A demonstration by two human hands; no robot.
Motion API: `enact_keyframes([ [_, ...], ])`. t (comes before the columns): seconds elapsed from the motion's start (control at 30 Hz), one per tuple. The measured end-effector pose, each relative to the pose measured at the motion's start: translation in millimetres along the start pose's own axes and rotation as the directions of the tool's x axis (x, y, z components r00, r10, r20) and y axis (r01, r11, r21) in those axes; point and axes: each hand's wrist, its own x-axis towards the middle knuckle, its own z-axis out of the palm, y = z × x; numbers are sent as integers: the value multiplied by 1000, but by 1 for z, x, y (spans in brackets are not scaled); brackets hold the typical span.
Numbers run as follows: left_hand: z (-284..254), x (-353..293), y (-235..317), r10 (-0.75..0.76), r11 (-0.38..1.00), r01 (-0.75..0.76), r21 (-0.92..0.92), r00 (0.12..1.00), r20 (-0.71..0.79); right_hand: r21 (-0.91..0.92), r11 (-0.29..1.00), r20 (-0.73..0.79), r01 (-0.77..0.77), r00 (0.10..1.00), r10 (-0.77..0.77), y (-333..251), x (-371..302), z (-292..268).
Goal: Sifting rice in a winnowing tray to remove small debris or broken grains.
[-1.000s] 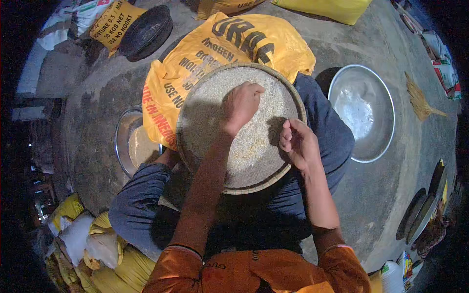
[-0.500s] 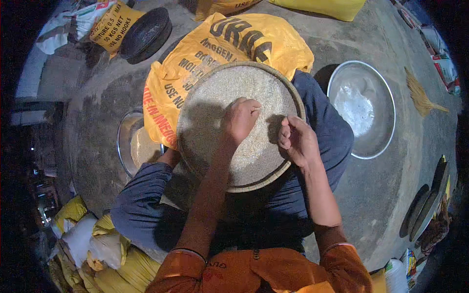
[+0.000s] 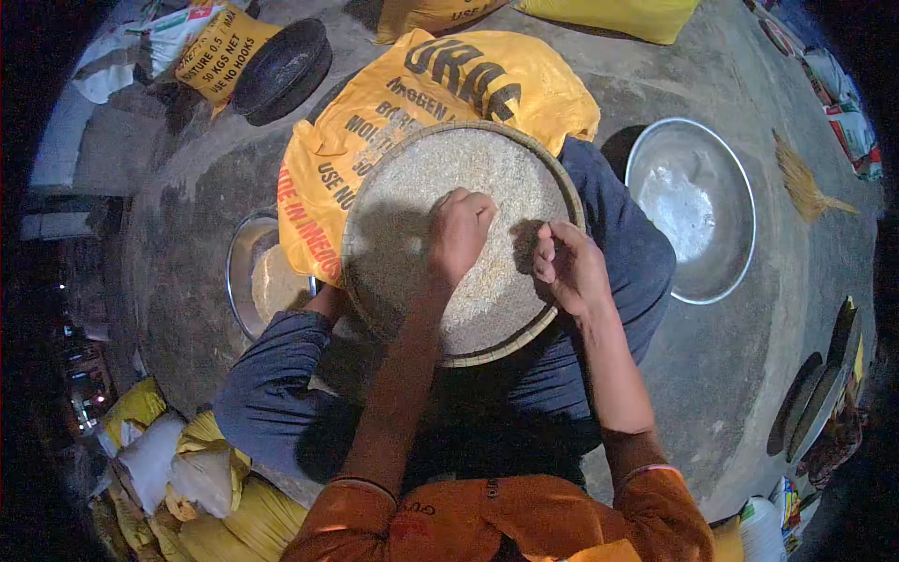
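Resting on the grain (image 3: 412,215) (in a woven tray (image 3: 375,309)), the left hand (image 3: 459,234) is curled, apparently pinching grains; the right hand (image 3: 567,267) is loosely curled at the rim.

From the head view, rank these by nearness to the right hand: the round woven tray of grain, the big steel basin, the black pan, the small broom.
1. Round woven tray of grain: the right hand rests at its right rim.
2. Big steel basin: on the floor to the right.
3. Small broom: farther right, beyond the basin.
4. Black pan: far upper left.

Yellow printed sack (image 3: 440,94) beneath woven tray (image 3: 412,187)
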Motion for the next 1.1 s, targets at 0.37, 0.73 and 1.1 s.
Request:
enact_keyframes([
  [0.37,-4,-43,-15,-363,788,298,-538,932,-15,-76,997,-1,-10,1000,10,5,1,5],
  [0.73,-34,-65,74,-357,806,317,-499,934,16,-283,959,124,-9,991,46,22,-2,17],
  [1.1,-45,-73,78,-260,893,184,-412,956,-137,-399,916,93,-35,993,78,21,-1,12],
])
